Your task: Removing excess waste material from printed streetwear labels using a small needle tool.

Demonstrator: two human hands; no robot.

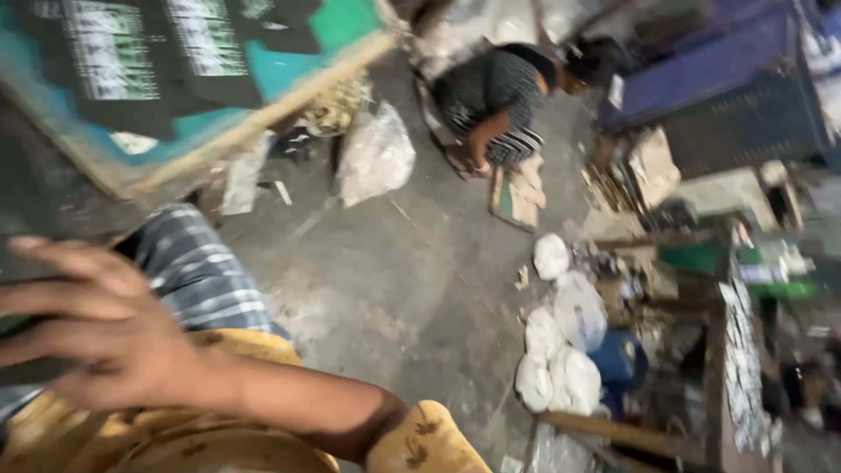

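Fingers spread and blurred, one hand (96, 328) fills the lower left of the head view, its forearm running down toward the bottom edge. Which of the person's hands it is cannot be told for certain; it looks like the right, and the other is out of sight. The hand is released, gripping nothing, with its fingertips lying over the dark edge of a wooden-framed board (175, 96) that slants across the upper left corner. That board carries a teal surface with black printed sheets on it. Below the hand sit checked blue cloth (197, 271) and yellow stained fabric (420, 442). On the grey concrete floor (412, 280) a clear plastic bag (375, 156) lies near the board's lower edge, and white bundles (556, 350) cluster toward the right. Another person in a striped top (495, 101) crouches at the far side of the floor.
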